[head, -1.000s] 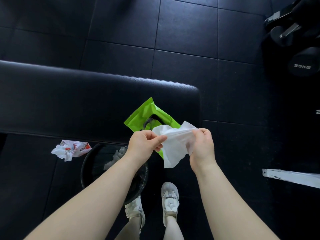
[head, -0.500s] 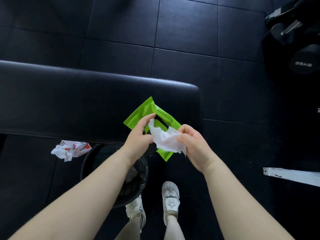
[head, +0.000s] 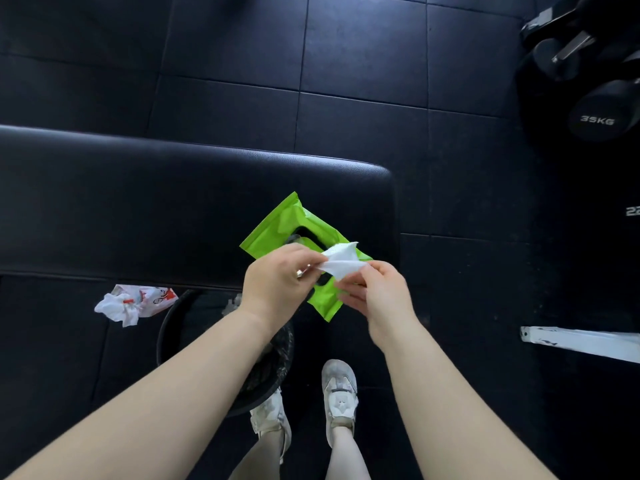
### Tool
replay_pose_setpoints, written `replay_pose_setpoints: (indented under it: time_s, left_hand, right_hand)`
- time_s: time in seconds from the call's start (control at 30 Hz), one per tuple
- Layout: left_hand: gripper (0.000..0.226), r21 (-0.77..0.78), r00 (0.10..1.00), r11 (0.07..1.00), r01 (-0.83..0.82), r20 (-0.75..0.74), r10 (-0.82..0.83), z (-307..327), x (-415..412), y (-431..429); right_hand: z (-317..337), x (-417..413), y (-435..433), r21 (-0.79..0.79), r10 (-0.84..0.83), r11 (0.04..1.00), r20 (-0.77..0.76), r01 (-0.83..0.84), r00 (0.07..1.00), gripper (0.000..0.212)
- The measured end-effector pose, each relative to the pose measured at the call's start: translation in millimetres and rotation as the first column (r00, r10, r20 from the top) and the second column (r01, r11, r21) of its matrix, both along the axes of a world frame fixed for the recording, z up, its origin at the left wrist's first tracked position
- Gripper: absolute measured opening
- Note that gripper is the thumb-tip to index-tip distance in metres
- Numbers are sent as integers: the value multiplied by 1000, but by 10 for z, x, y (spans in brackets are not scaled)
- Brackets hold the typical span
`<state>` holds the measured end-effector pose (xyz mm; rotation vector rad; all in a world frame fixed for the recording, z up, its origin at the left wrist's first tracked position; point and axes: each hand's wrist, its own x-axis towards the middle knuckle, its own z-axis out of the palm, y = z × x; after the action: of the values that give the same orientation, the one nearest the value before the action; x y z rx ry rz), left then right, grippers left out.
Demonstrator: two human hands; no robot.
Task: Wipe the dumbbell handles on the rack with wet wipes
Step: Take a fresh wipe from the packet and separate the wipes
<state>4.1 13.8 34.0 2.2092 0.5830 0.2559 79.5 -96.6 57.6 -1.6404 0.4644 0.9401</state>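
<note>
A green wet-wipe pack (head: 277, 227) lies on the near right end of a black padded bench (head: 138, 202), its flap open. Just above the pack, my left hand (head: 277, 282) and my right hand (head: 374, 292) both pinch a white wet wipe (head: 341, 261), bunched small between the fingertips. Black dumbbells (head: 599, 109), one marked 35KG, sit on the rack at the top right, well away from both hands. Their handles are mostly in shadow.
A black waste bin (head: 173, 327) with a liner stands under my left forearm beside the bench. A crumpled white and red wrapper (head: 135, 301) lies on the floor to its left. A white bar (head: 581, 342) lies at right. My white shoes (head: 339, 386) are below.
The wipe hung open between my hands a second ago; it is now folded into a small bunch, and my hands have come closer together over the pack.
</note>
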Motion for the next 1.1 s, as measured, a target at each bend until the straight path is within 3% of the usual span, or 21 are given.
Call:
replay_pose_setpoints:
  time_s: [0.13,0.2,0.27,0.33,0.4,0.53,0.63,0.8,0.9,1.0,1.1]
  left_hand:
    - [23,-153,1000,988,20,-3,-21,6,-59,-96]
    - [20,-341,995,939,-40,-104,5,35,-71,-150]
    - [20,-633,969,739,-231,-219,115,79,-63,-163]
    - [18,-739,922,553,-385,-291,254,95,-34,-175]
    - [12,-693,892,562,-452,-326,315,119,12,-184]
    - [14,-515,908,754,-407,-322,270,130,48,-190]
    - [12,-448,923,821,-353,-309,228,95,26,-191]
    - [28,-544,880,694,-472,-344,329,47,-16,-132]
    - [22,-476,850,708,-521,-364,381,-15,-50,-40]
    - [20,-428,803,682,-593,-376,462,-75,-83,86]
    - [25,-346,806,742,-574,-397,439,-75,-101,143]
  right_hand:
    - [50,36,84,264,-197,934,-183,241,963,26]
    - [40,43,85,294,-233,912,-204,287,951,32]
    - [5,24,80,265,-134,951,-118,162,984,26]
    - [-37,-14,62,236,-42,971,-4,42,999,26]
    - [-73,-46,41,215,0,977,55,-12,998,29]
    - [-99,-108,19,121,116,982,201,-142,973,29]
    - [-96,-111,-9,59,133,986,255,-153,958,29]
    - [-106,-32,-101,32,-8,999,250,-1,968,31]
    - [-113,52,-224,-28,10,1000,282,-2,959,32]
    - [-161,176,-387,-119,-82,985,304,123,949,33]
    - [-205,289,-586,-215,-162,949,300,232,940,32]
